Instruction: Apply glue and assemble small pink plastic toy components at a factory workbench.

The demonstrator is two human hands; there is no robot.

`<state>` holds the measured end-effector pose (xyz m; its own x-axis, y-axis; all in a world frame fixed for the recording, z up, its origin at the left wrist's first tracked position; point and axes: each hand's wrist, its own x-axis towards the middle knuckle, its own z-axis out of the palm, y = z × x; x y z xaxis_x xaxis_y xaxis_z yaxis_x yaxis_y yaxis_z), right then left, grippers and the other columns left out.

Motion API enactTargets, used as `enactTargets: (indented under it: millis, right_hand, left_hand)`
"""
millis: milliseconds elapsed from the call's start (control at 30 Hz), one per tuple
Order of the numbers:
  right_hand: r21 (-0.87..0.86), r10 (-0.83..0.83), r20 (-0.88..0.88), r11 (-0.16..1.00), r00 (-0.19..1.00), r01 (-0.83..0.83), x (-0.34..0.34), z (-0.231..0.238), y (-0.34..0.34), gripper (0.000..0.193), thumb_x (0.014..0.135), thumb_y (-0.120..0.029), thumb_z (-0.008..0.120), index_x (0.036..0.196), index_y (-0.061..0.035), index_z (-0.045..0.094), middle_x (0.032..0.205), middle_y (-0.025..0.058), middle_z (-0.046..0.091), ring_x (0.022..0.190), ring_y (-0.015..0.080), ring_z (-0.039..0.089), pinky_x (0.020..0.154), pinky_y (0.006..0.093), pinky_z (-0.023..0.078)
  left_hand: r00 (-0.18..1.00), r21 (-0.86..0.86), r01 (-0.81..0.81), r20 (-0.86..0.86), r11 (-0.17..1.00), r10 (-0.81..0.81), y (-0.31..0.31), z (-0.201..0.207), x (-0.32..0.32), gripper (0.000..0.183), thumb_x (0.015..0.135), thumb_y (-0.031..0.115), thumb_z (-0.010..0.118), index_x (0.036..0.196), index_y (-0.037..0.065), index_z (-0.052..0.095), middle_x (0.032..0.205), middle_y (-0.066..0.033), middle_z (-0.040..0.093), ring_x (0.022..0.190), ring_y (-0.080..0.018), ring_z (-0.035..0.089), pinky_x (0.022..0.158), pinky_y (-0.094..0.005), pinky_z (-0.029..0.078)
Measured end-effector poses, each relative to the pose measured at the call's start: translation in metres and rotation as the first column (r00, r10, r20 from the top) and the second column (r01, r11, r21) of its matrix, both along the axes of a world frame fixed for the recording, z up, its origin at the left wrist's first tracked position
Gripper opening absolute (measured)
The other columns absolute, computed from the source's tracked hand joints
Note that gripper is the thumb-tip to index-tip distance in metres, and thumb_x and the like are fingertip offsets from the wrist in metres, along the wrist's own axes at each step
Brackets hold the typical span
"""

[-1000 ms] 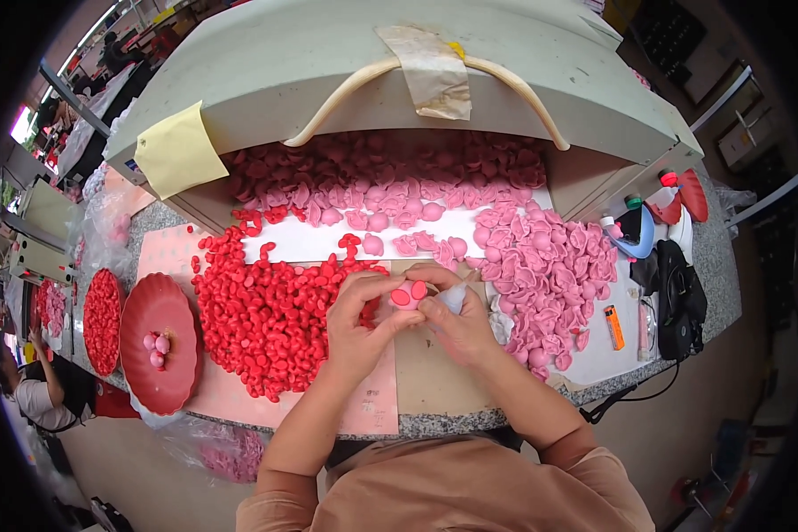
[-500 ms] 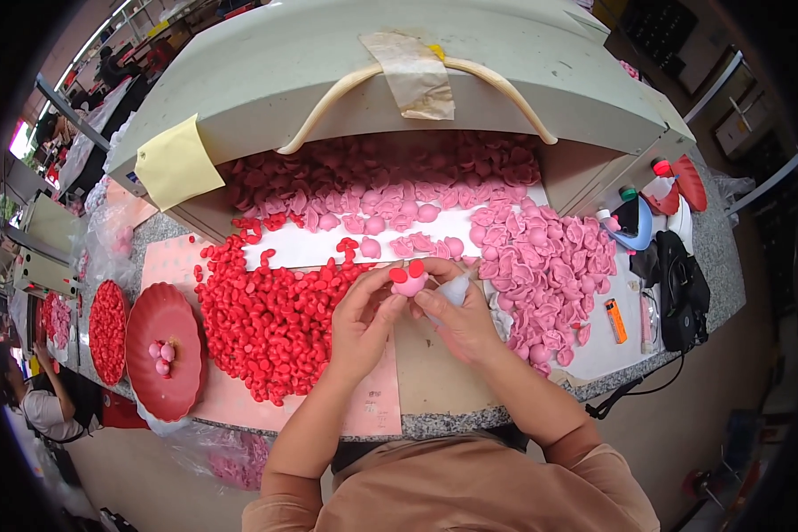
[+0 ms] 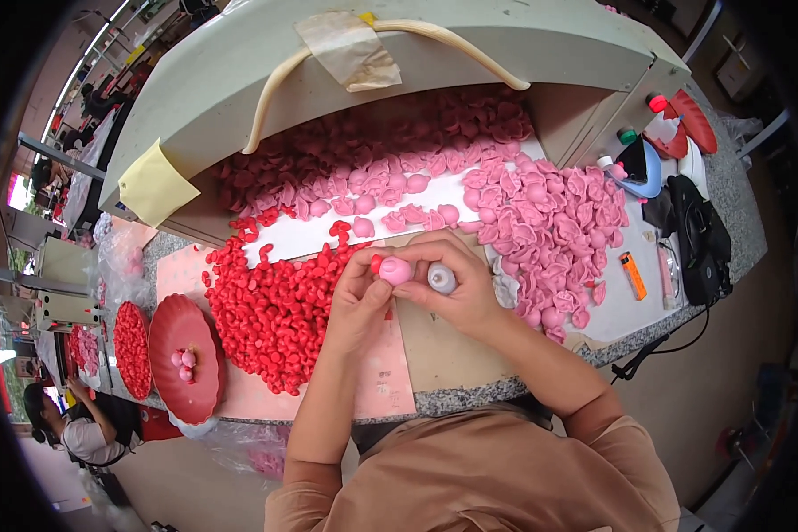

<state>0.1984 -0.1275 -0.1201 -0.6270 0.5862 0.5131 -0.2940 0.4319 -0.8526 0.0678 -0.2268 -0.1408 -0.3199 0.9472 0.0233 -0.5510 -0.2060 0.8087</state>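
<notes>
A round, red-tipped pink piece is pinched by the left hand, presumably steadied by the right hand, in which a translucent nozzled plastic bottle is gripped.

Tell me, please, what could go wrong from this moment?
The right hand holds a small bottle while also steadying the pink ball, so either might slip. The left hand is close to the heap of red pieces, so a careless wrist could scatter some.
</notes>
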Motion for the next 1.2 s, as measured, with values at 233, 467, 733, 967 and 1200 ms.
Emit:
enactTargets:
  millis: [233, 467, 733, 967, 1200]
  right_hand:
    - [0.027, -0.054, -0.008, 0.998, 0.998, 0.055, 0.001, 0.007, -0.002, 0.035, 0.072, -0.006, 0.074, 0.105, -0.0051, 0.062, 0.098, 0.0058, 0.055, 0.078, 0.0124, 0.052, 0.068, 0.0243, 0.044]
    - [0.089, -0.022, 0.045, 0.996, 0.999, 0.018, 0.002, 0.004, -0.002, 0.036, 0.073, -0.009, 0.073, 0.107, -0.0047, 0.062, 0.101, 0.007, 0.052, 0.087, 0.0156, 0.053, 0.074, 0.0262, 0.045]
    - [0.208, -0.03, -0.043, 0.977, 0.999, 0.038, 0.003, 0.001, 0.0, 0.035, 0.074, -0.009, 0.072, 0.108, -0.0042, 0.06, 0.103, 0.0086, 0.053, 0.091, 0.0203, 0.055, 0.078, 0.0299, 0.045]
    - [0.026, 0.047, 0.021, 0.999, 0.999, -0.047, 0.005, 0.003, -0.003, 0.036, 0.073, -0.005, 0.073, 0.107, -0.0032, 0.059, 0.105, 0.0092, 0.054, 0.094, 0.0177, 0.054, 0.078, 0.0278, 0.045]
    - [-0.346, 0.142, -0.117, 0.922, 0.983, -0.175, -0.002, -0.001, -0.01, 0.033, 0.073, 0.001, 0.071, 0.103, -0.0037, 0.059, 0.106, 0.0077, 0.053, 0.1, 0.0166, 0.052, 0.086, 0.0293, 0.043]
  left_hand:
    - [0.968, 0.046, 0.145, 0.198, 0.988, -0.152, 0.001, 0.01, 0.002, 0.037, 0.086, 0.019, 0.063, 0.117, 0.008, 0.045, 0.109, -0.0063, 0.056, 0.105, -0.0178, 0.053, 0.092, -0.032, 0.042]
    - [0.959, 0.1, 0.191, 0.195, 0.976, -0.207, -0.001, 0.001, -0.002, 0.038, 0.085, 0.019, 0.063, 0.117, 0.01, 0.045, 0.11, -0.0082, 0.056, 0.107, -0.0202, 0.053, 0.094, -0.0349, 0.042]
    - [0.987, 0.19, -0.02, -0.152, 0.981, 0.05, 0.005, 0.003, 0.0, 0.035, 0.083, 0.006, 0.062, 0.115, 0.006, 0.047, 0.112, -0.0089, 0.052, 0.109, -0.0197, 0.051, 0.09, -0.032, 0.044]
    - [0.921, 0.215, -0.104, -0.347, 0.971, 0.175, -0.004, 0.009, -0.005, 0.02, 0.078, -0.003, 0.063, 0.097, 0.001, 0.062, 0.114, -0.0104, 0.049, 0.108, -0.0195, 0.049, 0.091, -0.0316, 0.043]
    - [0.904, 0.314, -0.083, -0.376, 0.946, 0.204, 0.0, -0.007, -0.007, 0.017, 0.081, 0.002, 0.063, 0.098, 0.004, 0.061, 0.112, -0.0094, 0.05, 0.105, -0.0187, 0.05, 0.089, -0.0302, 0.044]
